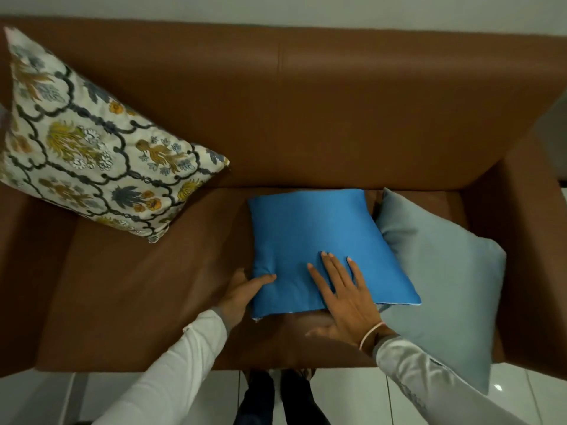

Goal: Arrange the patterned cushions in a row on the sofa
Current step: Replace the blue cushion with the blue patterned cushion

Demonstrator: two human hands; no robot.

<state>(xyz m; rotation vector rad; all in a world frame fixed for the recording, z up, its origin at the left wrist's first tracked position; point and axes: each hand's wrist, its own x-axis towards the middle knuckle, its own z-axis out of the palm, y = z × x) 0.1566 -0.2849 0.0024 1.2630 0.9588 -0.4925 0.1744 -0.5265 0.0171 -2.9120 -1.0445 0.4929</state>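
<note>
Head camera looks steeply down, close above the sofa (337,96) seat.

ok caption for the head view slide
Both hands, left hand and right hand, on a blue cushion on a brown sofa.

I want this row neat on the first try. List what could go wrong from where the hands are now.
1. The blue cushion overlaps the grey cushion; lifting it with the left hand gripping its corner and the right hand flat on top may drag the grey one.
2. The grey cushion overhangs the brown sofa's front edge and could slide to the floor.
3. The patterned cushion leans tilted against the backrest and might topple.
</note>
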